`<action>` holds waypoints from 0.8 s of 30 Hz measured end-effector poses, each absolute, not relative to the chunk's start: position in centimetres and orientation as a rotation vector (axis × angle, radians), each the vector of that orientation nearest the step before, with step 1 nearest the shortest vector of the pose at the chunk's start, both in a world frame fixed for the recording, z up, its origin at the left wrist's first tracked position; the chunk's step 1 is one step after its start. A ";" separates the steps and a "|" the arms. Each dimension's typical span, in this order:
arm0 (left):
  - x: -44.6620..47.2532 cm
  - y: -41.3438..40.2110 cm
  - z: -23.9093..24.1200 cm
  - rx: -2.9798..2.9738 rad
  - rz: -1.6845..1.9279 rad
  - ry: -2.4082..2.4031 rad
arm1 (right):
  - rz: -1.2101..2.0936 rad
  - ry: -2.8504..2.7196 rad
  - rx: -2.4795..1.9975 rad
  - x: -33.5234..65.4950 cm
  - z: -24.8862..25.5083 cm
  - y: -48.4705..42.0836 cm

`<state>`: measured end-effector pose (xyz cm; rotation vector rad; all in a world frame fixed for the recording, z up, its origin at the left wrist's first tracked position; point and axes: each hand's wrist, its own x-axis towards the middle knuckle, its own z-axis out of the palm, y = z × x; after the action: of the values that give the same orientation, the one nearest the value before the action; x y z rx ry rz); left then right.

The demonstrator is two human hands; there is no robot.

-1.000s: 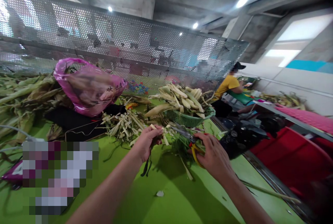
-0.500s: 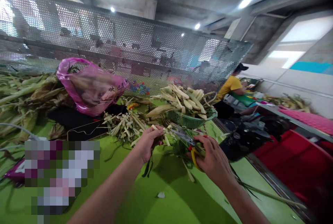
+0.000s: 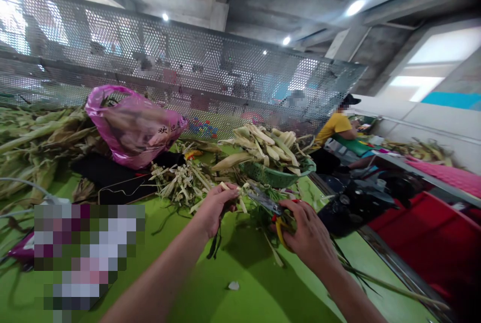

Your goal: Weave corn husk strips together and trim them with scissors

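Near the middle of the green tabletop, my left hand (image 3: 218,208) is closed on some pale plant stalks (image 3: 243,205), with dark thin ends hanging below the fist. My right hand (image 3: 308,228) grips scissors (image 3: 268,203) with yellow and red handles. The blades point left towards the stalk ends beside my left fingertips; whether they touch cannot be made out. Under the blades lie green leafy trimmings (image 3: 259,218). Just behind is a green basket (image 3: 274,175) heaped with pale dry husks (image 3: 266,147). A pile of cut stalk pieces (image 3: 180,180) lies left of it.
A pink plastic bag (image 3: 131,132) stands at the back left, beside a heap of long husks (image 3: 33,137). A perforated metal screen (image 3: 180,72) runs behind the table. To the right are a black bag-like object (image 3: 356,200), a red surface (image 3: 421,233) and a seated person in yellow (image 3: 334,126).
The view has shifted very slightly. Both hands keep their hold on the stalks and scissors, with the blades still at the stalk ends.
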<state>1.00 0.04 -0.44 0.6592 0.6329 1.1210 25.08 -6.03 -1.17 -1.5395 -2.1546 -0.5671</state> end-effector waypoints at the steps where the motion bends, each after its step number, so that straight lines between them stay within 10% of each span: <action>1: 1.0 0.1 -0.6 0.679 1.121 0.630 | -0.578 -2.155 -1.538 25.0 -1.1 -6.0; 24: 1.7 0.1 -0.3 1.003 1.264 0.744 | -0.633 -2.126 -1.606 22.7 -0.7 -6.7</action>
<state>1.72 0.06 -0.33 1.0025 0.7436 1.2641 22.71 -6.65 -0.72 -1.6058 -2.1261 -0.6327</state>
